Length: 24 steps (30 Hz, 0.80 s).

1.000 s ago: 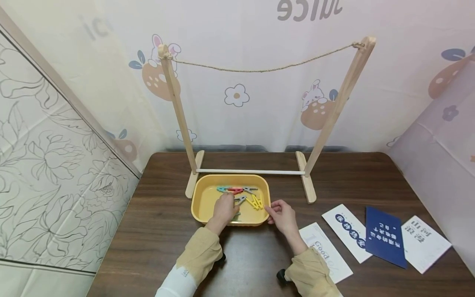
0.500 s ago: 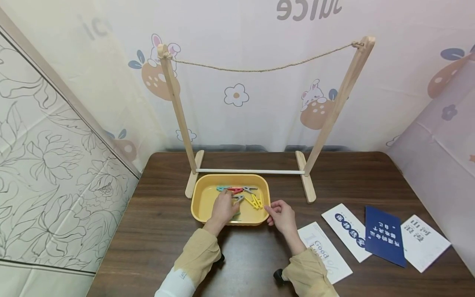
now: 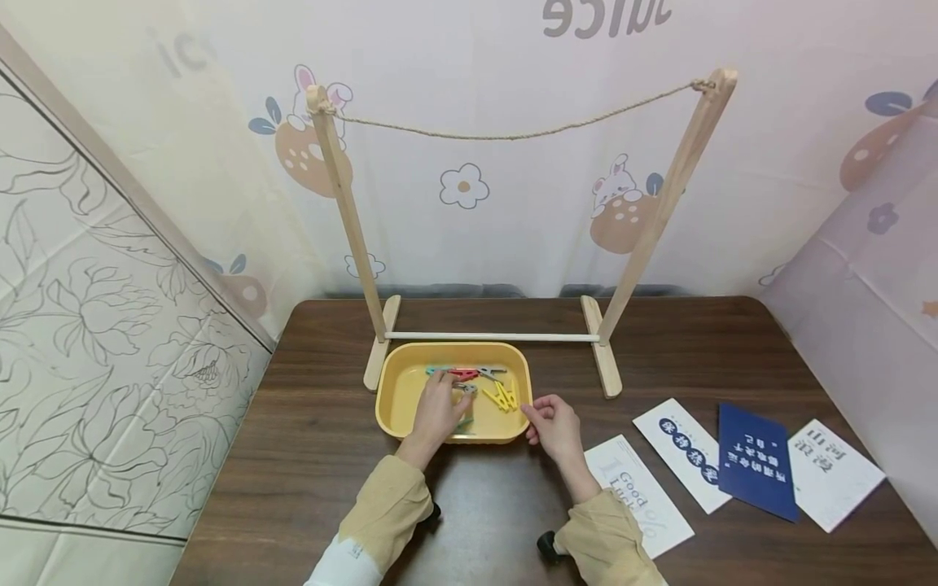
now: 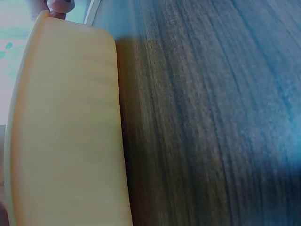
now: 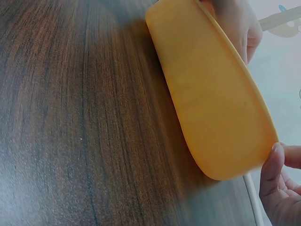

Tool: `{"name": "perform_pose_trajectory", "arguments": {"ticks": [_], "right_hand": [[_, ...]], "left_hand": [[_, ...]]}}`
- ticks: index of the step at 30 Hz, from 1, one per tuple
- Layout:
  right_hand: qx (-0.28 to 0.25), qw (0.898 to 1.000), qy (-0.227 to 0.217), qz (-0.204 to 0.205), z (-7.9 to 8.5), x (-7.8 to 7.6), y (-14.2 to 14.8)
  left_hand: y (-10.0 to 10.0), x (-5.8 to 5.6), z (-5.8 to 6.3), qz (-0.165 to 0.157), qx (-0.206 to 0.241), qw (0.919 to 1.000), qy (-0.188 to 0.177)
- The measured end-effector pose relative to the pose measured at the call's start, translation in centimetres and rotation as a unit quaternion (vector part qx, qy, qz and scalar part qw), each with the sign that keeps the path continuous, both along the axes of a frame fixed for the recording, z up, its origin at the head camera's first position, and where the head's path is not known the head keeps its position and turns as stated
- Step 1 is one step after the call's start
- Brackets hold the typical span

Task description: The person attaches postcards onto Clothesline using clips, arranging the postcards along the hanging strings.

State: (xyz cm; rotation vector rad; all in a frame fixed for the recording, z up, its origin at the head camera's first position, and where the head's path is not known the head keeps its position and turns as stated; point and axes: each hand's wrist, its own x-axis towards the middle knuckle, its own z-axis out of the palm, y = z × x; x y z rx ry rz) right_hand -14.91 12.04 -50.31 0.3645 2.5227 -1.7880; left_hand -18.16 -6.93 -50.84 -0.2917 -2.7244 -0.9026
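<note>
A yellow plastic tray holds several small clothespins. My left hand reaches over its front rim, thumb and fingers round a grey clothespin, which they partly hide. Behind it lie a red clothespin, a teal one and another grey one. Yellow clothespins lie to the right, and something green shows below the left thumb. At the right front corner, my right hand pinches the tray's rim; the thumb shows against the rim in the right wrist view.
Behind the tray stands a wooden frame with a sagging rope tied between its posts and a white bar low down. Cards lie at the right: a "Good Luck" card, another white card, a blue card and one more.
The left fingers have shifted slightly on the grey clothespin, which has turned and moved a little left, further into the hand. The right hand stays at the tray's rim.
</note>
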Motion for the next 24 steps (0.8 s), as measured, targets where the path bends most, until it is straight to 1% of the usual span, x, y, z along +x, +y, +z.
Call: {"name": "perform_pose_trajectory", "arguments": {"ticks": [6, 10, 18, 24], "right_hand": [[0.002, 1.0, 0.002, -0.004, 0.1, 0.1, -0.1], [0.003, 1.0, 0.001, -0.01, 0.1, 0.2, -0.2], [-0.004, 1.0, 0.013, -0.014, -0.1, 0.5, -0.2], [-0.015, 1.0, 0.014, -0.02, -0.2, 1.1, 0.7]], "left_hand": [[-0.1, 0.3, 0.1, 0.006, -0.005, 0.9999, 0.011], [-0.2, 0.7, 0.3, 0.008, 0.0, 0.9998, 0.017], [0.1, 1.4, 1.0, 0.007, 0.022, 0.9991, 0.036], [0.4, 2.0, 1.7, 0.004, 0.033, 0.998, 0.054]]}}
